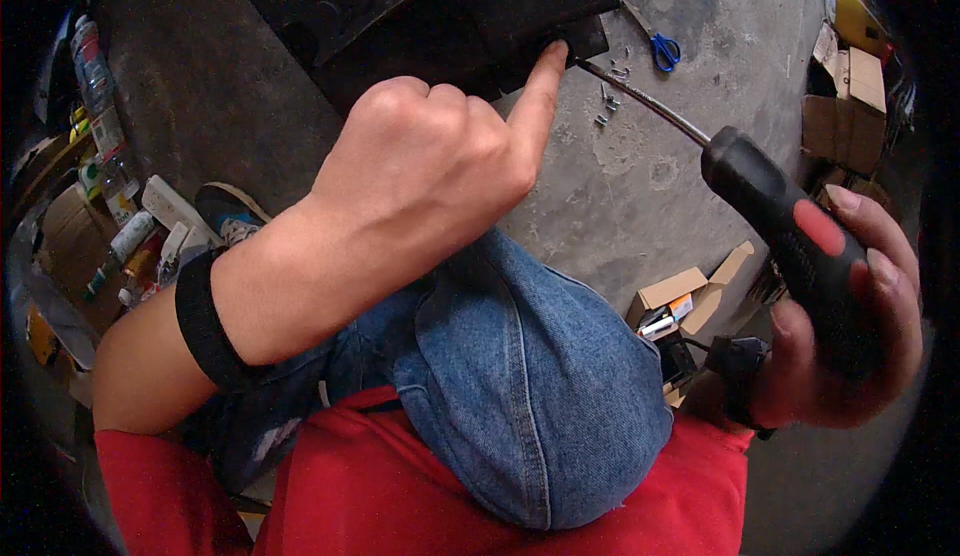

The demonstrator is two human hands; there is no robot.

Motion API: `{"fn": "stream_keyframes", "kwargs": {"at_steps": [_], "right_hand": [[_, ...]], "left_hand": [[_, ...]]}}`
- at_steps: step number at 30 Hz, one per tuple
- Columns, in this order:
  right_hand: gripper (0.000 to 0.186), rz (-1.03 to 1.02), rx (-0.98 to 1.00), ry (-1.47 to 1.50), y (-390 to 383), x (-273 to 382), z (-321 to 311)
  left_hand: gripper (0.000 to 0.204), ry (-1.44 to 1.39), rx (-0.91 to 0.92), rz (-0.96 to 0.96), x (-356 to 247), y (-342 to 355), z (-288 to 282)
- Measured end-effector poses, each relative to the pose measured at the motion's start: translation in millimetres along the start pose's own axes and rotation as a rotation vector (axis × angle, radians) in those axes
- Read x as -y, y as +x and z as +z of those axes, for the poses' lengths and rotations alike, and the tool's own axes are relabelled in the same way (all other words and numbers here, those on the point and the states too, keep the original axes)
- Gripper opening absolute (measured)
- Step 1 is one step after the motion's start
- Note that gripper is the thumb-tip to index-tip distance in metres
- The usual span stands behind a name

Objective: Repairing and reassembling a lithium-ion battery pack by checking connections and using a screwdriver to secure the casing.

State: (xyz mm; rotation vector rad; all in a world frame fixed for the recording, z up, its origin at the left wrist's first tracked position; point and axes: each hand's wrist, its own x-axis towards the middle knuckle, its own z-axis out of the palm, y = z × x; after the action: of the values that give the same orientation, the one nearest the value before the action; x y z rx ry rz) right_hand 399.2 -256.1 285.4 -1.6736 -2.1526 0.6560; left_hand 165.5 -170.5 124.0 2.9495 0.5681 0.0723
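Observation:
A large black panel (420,26) with a curved ridge and oval cut-outs reaches down from the top of the view. My left hand (440,146) is at its lower edge, index finger extended and its tip pressed beside a dark notch. The other fingers are curled; the thumb and anything under them are hidden. On the right, my right hand (870,326) is wrapped around the black and red handle of a screwdriver (780,206). Its metal shaft slants up left, and the tip meets the panel's edge right by my left fingertip.
Blue-handled scissors (664,52) and several loose screws (608,101) lie on the concrete floor (650,166). An open cardboard box (670,291) with small items stands by my denim-covered knee (540,386). Plastic bottles (110,146) and clutter line the left; cardboard boxes (845,116) stand far right.

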Motion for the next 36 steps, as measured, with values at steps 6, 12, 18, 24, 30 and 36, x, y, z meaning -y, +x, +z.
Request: {"fn": "stream_keyframes", "kwargs": {"at_steps": [6, 12, 18, 24, 30, 36], "right_hand": [[0.045, 0.063, -0.041, -0.031, 8, 1, 6], [0.048, -0.034, 0.163, 0.011, 22, 2, -8], [0.051, 0.107, 0.104, -0.104, 19, 8, -14], [0.053, 0.163, 0.054, -0.17, 18, 11, -9], [0.056, 0.18, 0.037, -0.181, 16, 10, -2], [0.059, 0.195, 0.065, -0.204, 19, 12, -5]], "left_hand": [[0.061, -0.015, 0.005, 0.005, 0, -1, 0], [0.062, -0.026, 0.002, -0.002, 1, -1, 0], [0.062, -0.025, 0.003, -0.003, 1, 0, -1], [0.061, -0.038, 0.006, -0.008, 1, -1, -1], [0.061, -0.018, 0.01, 0.006, 1, -1, -1], [0.061, -0.034, 0.001, 0.001, 1, -1, 0]]}}
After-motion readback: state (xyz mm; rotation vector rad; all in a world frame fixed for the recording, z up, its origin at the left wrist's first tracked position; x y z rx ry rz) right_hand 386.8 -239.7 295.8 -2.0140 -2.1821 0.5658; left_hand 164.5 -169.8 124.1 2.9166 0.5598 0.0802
